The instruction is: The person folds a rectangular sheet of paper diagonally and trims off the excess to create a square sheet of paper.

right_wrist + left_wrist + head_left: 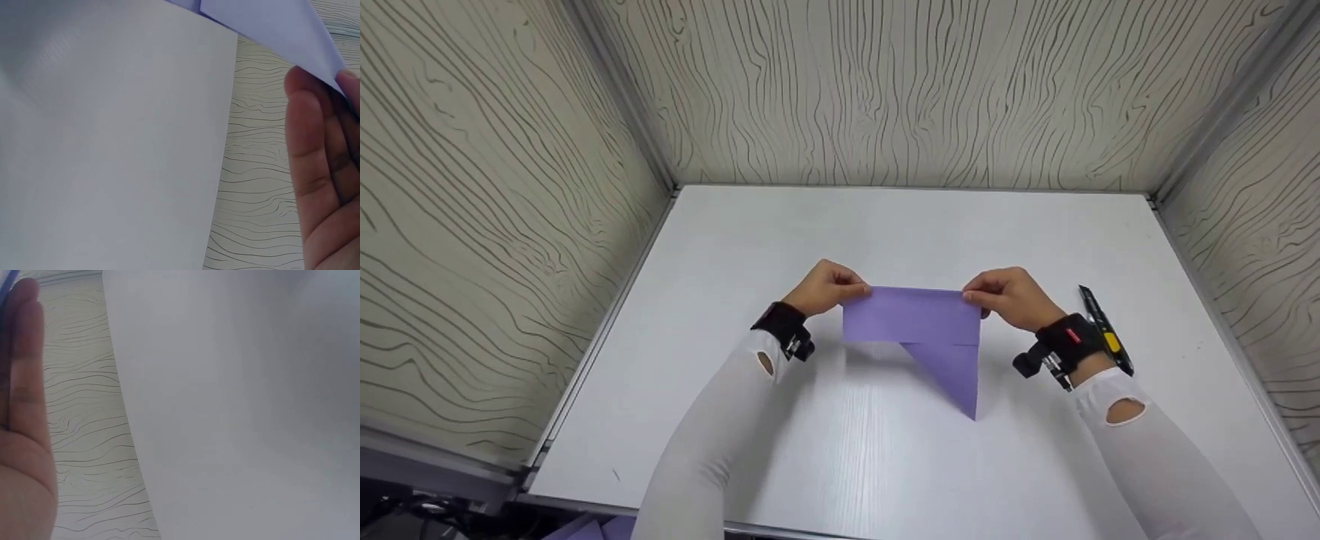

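A folded sheet of purple paper point(915, 315) is held up above the white table, its long top edge level. My left hand point(826, 288) pinches the upper left corner between thumb and fingers. At the upper right corner, my right hand point(1014, 297) pinches it the same way. Below the band-like upper part, a triangular flap hangs down on the right to a point. In the right wrist view the paper point(270, 34) runs into the grip of the right hand point(329, 163). The left wrist view shows the left hand point(25, 427) at its left edge, the paper mostly out of frame.
A black and yellow box cutter point(1106, 330) lies on the white table point(780, 232), beside the right wrist. Wood-grain panels point(900, 90) enclose the back and sides. More purple paper point(592, 529) shows below the table's front edge at the left.
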`<action>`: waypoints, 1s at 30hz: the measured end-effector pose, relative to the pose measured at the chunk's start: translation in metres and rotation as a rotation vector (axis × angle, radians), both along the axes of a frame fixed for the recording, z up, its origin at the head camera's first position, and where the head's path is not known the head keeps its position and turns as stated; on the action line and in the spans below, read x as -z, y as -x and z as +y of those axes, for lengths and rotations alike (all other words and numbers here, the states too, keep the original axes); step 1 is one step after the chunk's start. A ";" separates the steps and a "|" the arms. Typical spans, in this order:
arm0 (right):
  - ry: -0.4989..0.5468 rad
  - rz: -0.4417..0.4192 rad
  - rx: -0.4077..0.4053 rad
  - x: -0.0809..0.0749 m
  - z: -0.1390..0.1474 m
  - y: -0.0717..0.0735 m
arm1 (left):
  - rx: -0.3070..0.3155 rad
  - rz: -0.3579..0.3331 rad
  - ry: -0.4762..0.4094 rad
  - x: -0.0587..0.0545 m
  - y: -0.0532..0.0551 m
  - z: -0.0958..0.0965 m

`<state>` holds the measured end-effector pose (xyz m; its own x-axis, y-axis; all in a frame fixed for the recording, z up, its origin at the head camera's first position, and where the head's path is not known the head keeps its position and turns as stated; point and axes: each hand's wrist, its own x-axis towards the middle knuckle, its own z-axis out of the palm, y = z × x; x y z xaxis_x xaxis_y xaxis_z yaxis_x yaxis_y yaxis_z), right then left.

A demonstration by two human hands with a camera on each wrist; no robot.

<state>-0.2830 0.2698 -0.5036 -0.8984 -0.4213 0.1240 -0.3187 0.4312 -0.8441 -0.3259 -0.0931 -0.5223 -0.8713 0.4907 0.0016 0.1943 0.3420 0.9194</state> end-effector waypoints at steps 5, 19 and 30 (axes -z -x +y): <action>0.026 -0.010 -0.006 0.000 0.002 -0.001 | -0.044 0.003 -0.012 -0.001 -0.001 -0.002; 0.052 -0.034 0.074 0.005 0.009 -0.001 | -0.083 -0.045 -0.104 0.003 0.000 -0.004; 0.134 -0.065 0.101 0.009 0.011 -0.003 | -0.088 -0.063 -0.145 0.007 0.000 -0.005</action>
